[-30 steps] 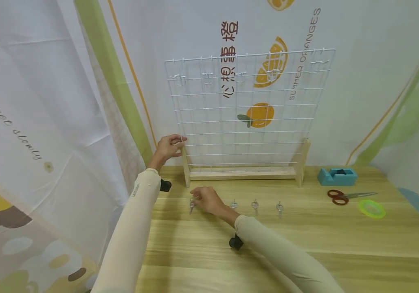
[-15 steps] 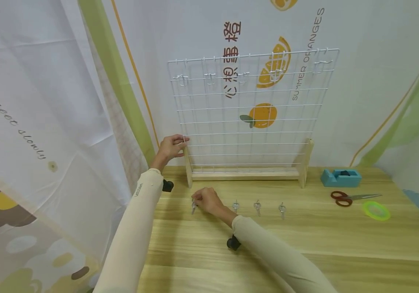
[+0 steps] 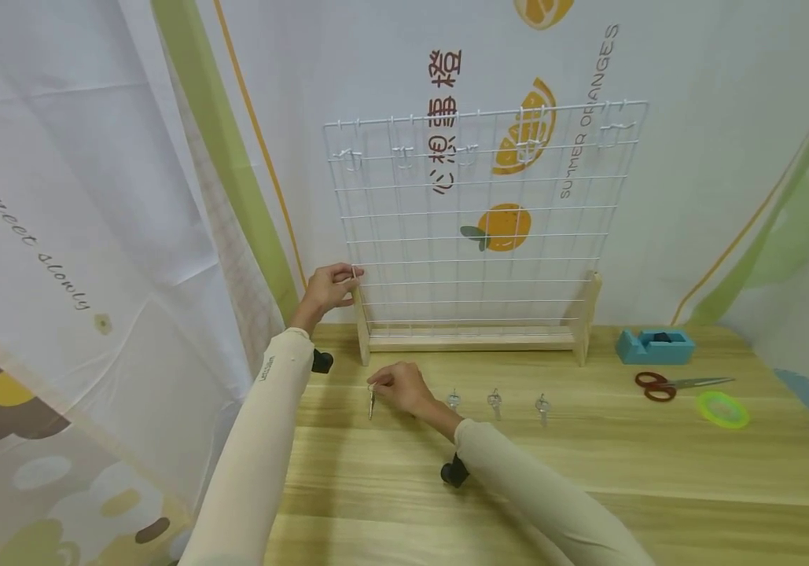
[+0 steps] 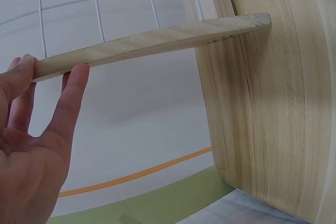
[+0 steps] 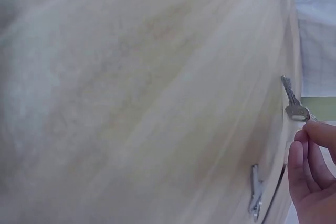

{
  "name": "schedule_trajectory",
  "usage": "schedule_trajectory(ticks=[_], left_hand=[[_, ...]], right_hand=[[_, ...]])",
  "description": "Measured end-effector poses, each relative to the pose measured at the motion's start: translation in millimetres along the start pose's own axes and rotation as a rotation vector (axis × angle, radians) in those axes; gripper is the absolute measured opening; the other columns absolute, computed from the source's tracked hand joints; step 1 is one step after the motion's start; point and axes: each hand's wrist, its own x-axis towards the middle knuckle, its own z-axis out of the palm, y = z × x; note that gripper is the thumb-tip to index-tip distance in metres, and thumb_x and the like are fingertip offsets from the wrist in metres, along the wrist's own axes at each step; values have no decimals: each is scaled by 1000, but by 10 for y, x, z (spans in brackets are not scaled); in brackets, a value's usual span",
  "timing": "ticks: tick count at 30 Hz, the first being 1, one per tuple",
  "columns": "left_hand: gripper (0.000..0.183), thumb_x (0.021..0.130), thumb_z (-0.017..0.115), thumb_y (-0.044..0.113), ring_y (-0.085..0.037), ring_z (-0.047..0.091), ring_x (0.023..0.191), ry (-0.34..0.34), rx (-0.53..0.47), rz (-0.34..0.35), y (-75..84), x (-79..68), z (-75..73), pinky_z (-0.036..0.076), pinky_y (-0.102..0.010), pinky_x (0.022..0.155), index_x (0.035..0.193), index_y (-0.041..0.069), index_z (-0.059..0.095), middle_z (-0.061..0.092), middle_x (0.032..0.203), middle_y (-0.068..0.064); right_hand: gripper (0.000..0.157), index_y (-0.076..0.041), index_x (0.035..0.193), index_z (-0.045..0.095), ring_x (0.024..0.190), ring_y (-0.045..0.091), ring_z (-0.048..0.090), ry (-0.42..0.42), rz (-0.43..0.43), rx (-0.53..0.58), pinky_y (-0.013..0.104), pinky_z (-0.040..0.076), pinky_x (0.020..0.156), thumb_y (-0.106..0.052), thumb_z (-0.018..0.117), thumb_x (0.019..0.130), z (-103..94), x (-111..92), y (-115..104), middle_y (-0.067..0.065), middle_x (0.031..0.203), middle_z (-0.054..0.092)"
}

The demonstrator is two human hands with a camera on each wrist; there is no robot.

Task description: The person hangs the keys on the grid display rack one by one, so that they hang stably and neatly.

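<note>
In the head view, my left hand (image 3: 326, 289) holds the top of the left wooden post of a white wire grid rack (image 3: 478, 343). The left wrist view shows thumb and fingers on opposite sides of that post (image 4: 152, 43). Low over the table, my right hand (image 3: 402, 385) pinches the ring of a silver key (image 3: 372, 404) between thumb and fingertips. From those fingertips the key (image 5: 296, 109) points away in the right wrist view. To the right of this hand lie three more keys in a row: one key (image 3: 454, 398), a second key (image 3: 494, 401) and a third key (image 3: 542, 407).
Several white hooks (image 3: 404, 155) hang along the grid's upper part. At the table's right stand a blue tape dispenser (image 3: 655, 347), red-handled scissors (image 3: 659, 385) and a neon yellow-green ring (image 3: 722, 409). A printed curtain (image 3: 390, 47) hangs close behind the rack.
The key at my right fingertips has turned from face-on to edge-on, its ring now pinched. My left hand stays on the post. The head view has shifted slightly.
</note>
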Motion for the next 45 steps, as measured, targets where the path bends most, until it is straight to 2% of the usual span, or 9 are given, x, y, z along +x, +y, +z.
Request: schedule_trajectory(ticks=[10,18,22,29,38,41,45], left_hand=[[32,106,60,6,-33,59,131,-1,5,-9,-7,-2,-10,60,-47,98,137,-4,62,61,146,-15],[32,107,60,6,-34,59,131,1,6,-1,-26,13,-2,60,-46,97,137,-3,62,60,146,-15],[32,107,60,7,-36,60,130,-2,3,-7,-16,9,9,60,-47,97,137,-3,62,60,146,-16],[33,107,59,7,-36,60,130,-5,14,-1,-7,6,14,60,-47,98,138,-4,62,59,146,-16],[32,107,59,7,-37,60,129,-7,24,0,-10,-10,9,61,-44,94,137,-4,62,60,146,-16],[33,107,59,8,-36,58,133,-11,44,7,-3,-19,1,60,-46,97,138,-4,61,59,147,-16],[33,107,59,10,-33,54,138,-9,124,30,20,-39,-7,56,-43,105,137,-2,62,60,147,-14]], right_hand=[[13,-4,107,81,89,20,77,-31,23,88,24,64,77,-5,75,96,-87,-6,-141,7,98,80],[16,0,111,79,90,23,77,-35,-102,88,25,64,80,-5,73,98,-208,-12,-282,10,101,79],[16,-3,112,79,90,21,76,-33,-127,93,23,63,80,-7,73,98,-319,27,-378,8,102,79],[17,-2,112,79,89,20,77,16,-187,101,19,62,78,-5,75,96,-523,157,-579,10,104,79],[17,-5,113,80,89,18,77,60,-186,102,19,62,76,-9,76,96,-772,314,-876,8,104,80],[17,-5,113,80,89,18,78,82,-191,118,19,62,75,-10,76,96,-865,351,-974,8,105,80],[17,-6,112,81,88,16,77,116,-203,143,20,62,75,-10,77,96,-971,394,-1078,8,105,80]])
